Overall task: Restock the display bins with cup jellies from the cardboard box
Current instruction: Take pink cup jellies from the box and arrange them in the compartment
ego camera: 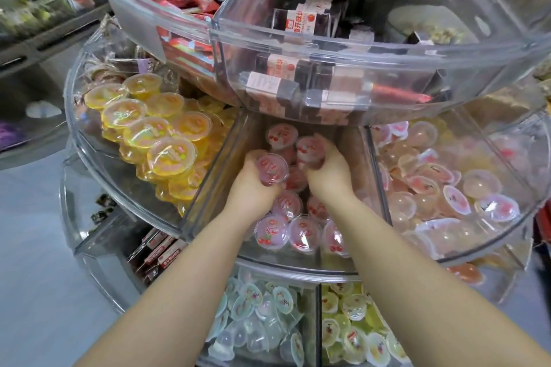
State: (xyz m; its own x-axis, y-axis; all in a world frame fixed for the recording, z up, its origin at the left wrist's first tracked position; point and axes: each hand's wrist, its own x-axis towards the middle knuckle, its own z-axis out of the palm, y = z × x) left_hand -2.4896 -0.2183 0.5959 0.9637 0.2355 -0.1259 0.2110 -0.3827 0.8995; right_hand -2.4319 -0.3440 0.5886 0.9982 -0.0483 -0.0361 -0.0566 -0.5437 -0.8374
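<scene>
At frame centre, red cup jellies (286,211) fill the middle bin (208,188); one is gripped by each of the hands: left (253,179), right (328,170).

Pink cherry cup jellies (301,232) heaped lid-up in clear middle bin (208,188).

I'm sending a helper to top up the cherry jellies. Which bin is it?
On the round clear display stand, take the middle tier. The cherry bin is the wedge where both hands reach, between yellow jellies and pale peach ones; its cups have red-cherry lids.
</scene>
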